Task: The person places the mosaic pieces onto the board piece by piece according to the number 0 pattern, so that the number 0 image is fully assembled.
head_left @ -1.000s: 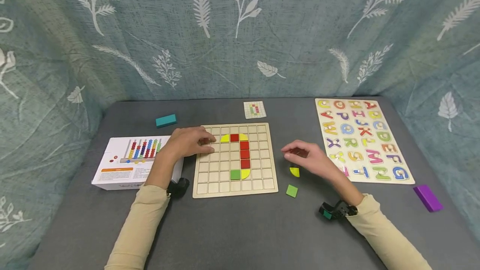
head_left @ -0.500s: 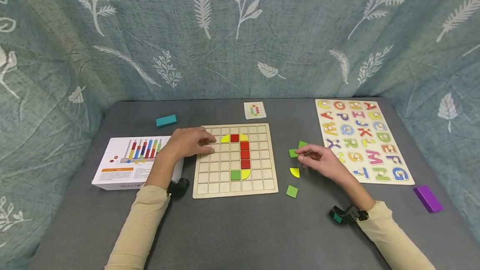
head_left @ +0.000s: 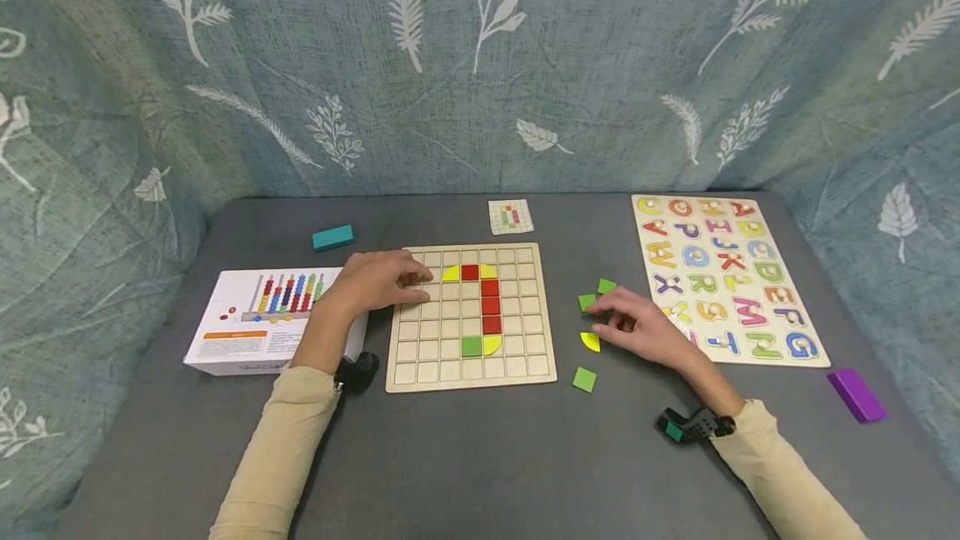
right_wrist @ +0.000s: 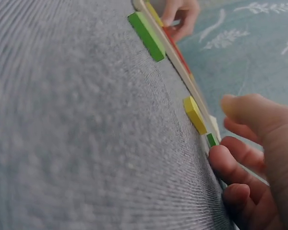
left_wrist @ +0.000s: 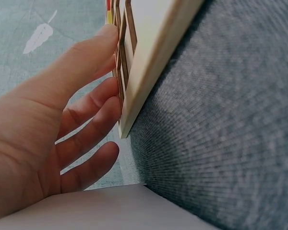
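Note:
My left hand [head_left: 378, 280] rests its fingertips on the left edge of the wooden grid board [head_left: 427, 373]. In the left wrist view the thumb and fingers [left_wrist: 89, 57] are loosely bent against the board's surface. On the board, red squares [head_left: 491, 305], yellow quarter-circles [head_left: 491, 345] and a green square [head_left: 471, 346] form a curved line. To the right of the board my right hand [head_left: 641, 325] hovers with relaxed fingers. Its fingertips are close to a loose yellow quarter-circle [head_left: 590, 342] and a green square [head_left: 587, 302]. Nothing shows between them.
Another green square [head_left: 606, 285] lies just behind, and one more green tile [head_left: 584, 379] lies nearer. A small pattern card [head_left: 510, 217] is behind the board. An abacus box [head_left: 255, 340] stands left, with a teal block [head_left: 332, 237] behind. Right are an alphabet board [head_left: 731, 273] and purple block [head_left: 857, 396].
My right hand has moved rightward, uncovering two green squares, then dipped slightly so its thumb is nearer the loose yellow quarter-circle. The left hand stays in place on the board.

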Tool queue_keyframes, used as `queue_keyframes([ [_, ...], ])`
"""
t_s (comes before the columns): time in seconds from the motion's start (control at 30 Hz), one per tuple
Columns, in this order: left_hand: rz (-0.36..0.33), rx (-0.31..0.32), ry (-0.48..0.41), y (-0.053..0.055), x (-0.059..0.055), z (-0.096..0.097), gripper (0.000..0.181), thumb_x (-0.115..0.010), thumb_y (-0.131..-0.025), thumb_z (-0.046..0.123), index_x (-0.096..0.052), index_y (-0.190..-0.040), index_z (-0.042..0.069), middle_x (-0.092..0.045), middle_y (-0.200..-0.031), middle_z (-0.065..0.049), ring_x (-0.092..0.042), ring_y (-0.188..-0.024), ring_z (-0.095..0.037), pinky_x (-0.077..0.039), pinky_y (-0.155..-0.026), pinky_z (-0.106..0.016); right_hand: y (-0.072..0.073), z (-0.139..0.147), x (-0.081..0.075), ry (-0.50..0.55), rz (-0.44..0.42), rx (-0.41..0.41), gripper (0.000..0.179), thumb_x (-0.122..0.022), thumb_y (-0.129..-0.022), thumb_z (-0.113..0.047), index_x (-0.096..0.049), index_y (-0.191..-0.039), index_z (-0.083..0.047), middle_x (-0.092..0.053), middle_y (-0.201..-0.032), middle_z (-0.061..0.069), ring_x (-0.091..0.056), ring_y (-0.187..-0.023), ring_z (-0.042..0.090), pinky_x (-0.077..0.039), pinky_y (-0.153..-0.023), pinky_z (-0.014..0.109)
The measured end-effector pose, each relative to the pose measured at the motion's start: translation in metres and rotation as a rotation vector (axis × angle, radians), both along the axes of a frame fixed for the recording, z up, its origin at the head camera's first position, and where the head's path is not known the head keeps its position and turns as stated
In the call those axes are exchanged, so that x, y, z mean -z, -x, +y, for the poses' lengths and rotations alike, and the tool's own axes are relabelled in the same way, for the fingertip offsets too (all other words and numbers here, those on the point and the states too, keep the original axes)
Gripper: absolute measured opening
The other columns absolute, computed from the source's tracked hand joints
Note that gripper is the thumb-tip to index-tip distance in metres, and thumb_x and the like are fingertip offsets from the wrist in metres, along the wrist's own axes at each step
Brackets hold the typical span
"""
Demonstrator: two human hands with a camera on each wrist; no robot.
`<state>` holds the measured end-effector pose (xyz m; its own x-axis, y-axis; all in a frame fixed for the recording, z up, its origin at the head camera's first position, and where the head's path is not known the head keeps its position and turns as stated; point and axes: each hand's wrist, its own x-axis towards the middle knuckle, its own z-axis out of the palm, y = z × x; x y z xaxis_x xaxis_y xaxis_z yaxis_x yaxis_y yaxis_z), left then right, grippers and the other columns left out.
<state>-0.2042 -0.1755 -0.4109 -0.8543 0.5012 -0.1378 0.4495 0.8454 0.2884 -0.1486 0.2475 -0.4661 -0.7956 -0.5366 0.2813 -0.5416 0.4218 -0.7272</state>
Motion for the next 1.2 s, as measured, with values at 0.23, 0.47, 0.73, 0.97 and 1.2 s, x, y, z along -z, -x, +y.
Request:
queue_keyframes([
  [0.23, 0.005, 0.001, 0.003, 0.0007, -0.0023, 0.0005, 0.035, -0.072, -0.085, 0.044, -0.071, -0.116, 0.029, -0.066, -0.097, 0.009, -0.061, -0.086, -0.008, -0.038, -0.066, -0.027, 0.0033, 0.002, 0.0047, -0.089, 0.06, -0.081, 0.032, -0.077, -0.081, -0.009, -0.07, -0.112, -0.014, -0.059, -0.1, 0.0, -0.047, -0.069, 0.001, -0.042, -0.063, 0.019],
  [0.47, 0.005, 0.002, 0.007, 0.0022, -0.0013, 0.0001, 0.035, -0.071, -0.085, 0.045, -0.071, -0.116, 0.03, -0.066, -0.099, 0.009, -0.062, -0.087, -0.008, -0.041, -0.069, -0.029, 0.0022, 0.0006, 0.0023, -0.159, 0.073, -0.098, 0.035, -0.079, -0.08, -0.019, -0.069, -0.114, -0.018, -0.056, -0.104, -0.003, -0.044, -0.071, -0.002, -0.04, -0.064, 0.018],
  [0.73, 0.0, -0.002, 0.002, 0.0011, -0.0006, 0.0001, 0.033, -0.071, -0.085, 0.045, -0.071, -0.115, 0.03, -0.066, -0.098, 0.01, -0.062, -0.088, -0.008, -0.041, -0.069, -0.029, -0.001, -0.0006, 0.0012, -0.174, 0.039, -0.087, 0.034, -0.079, -0.08, -0.019, -0.07, -0.113, -0.019, -0.056, -0.103, -0.003, -0.044, -0.072, -0.003, -0.04, -0.064, 0.019],
  [0.97, 0.003, -0.002, -0.008, 0.0009, 0.0003, 0.0001, 0.033, -0.072, -0.085, 0.044, -0.072, -0.115, 0.029, -0.066, -0.097, 0.01, -0.062, -0.087, -0.008, -0.042, -0.07, -0.03, -0.0014, -0.0001, 0.0002, -0.161, 0.036, -0.089, 0.033, -0.079, -0.081, -0.018, -0.07, -0.113, -0.018, -0.057, -0.103, -0.003, -0.043, -0.071, -0.002, -0.04, -0.064, 0.019],
  [1.2, 0.005, 0.009, -0.012, -0.0001, -0.0013, 0.0001, 0.035, -0.073, -0.084, 0.043, -0.072, -0.115, 0.028, -0.066, -0.096, 0.009, -0.062, -0.086, -0.009, -0.042, -0.07, -0.031, -0.0013, 0.0004, 0.0012, -0.154, 0.029, -0.094, 0.033, -0.078, -0.081, -0.018, -0.07, -0.113, -0.019, -0.056, -0.102, -0.003, -0.044, -0.072, -0.001, -0.04, -0.064, 0.019],
])
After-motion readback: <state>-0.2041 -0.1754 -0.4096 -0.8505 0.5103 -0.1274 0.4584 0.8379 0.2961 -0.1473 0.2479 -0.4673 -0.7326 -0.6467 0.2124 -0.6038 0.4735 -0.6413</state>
